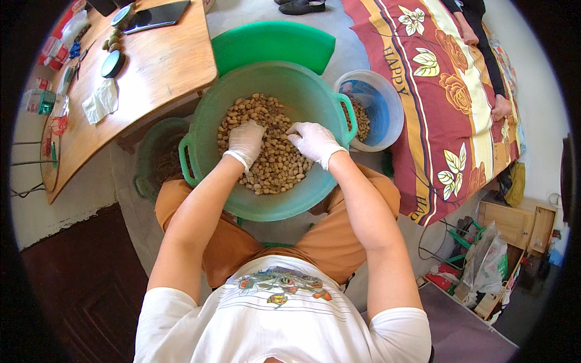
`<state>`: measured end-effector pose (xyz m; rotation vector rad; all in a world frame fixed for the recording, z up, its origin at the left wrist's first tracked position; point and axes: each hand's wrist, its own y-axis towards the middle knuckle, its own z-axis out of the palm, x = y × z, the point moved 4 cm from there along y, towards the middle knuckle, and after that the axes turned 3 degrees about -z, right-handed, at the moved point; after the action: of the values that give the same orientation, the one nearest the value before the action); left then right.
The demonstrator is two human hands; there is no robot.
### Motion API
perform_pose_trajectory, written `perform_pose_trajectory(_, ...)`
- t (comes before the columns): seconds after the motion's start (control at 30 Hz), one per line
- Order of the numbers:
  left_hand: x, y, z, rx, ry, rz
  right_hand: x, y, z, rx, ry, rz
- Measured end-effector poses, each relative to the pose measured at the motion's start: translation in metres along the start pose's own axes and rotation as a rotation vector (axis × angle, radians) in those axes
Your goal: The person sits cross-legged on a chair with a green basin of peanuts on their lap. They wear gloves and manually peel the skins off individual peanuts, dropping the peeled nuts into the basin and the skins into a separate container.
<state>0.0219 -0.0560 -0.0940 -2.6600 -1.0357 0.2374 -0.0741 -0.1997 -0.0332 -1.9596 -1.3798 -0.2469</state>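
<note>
Between my knees sits a large green plastic basin (277,209) with two side handles. A heap of what look like unshelled peanuts (272,170) covers its bottom. My left hand (246,139), in a thin white glove, presses its fingers into the left part of the heap, so the fingertips are hidden. My right hand (314,141), gloved the same way, hovers at or touches the heap's right edge with curled fingers. Whether either hand holds a peanut cannot be made out.
A white bucket (394,109) with more peanuts stands right of the basin. Lower left is a dark green basin (150,136). A wooden table (168,59) curves along the left; a bed with a patterned cover (426,131) lies right, with a person's bare feet (501,108) on it.
</note>
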Motion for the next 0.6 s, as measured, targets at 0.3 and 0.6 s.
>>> perform_pose_trajectory(0.3, 0.003, 0.002, -0.005, 0.003, -0.031, -0.021, -0.02, 0.006, 0.023, 0.031, -0.048, 0.002)
perform_pose_trajectory(0.6, 0.04, -0.017, -0.032, -0.007, -0.404, -0.135, 0.005, 0.046, 0.052, 0.048, -0.146, 0.11)
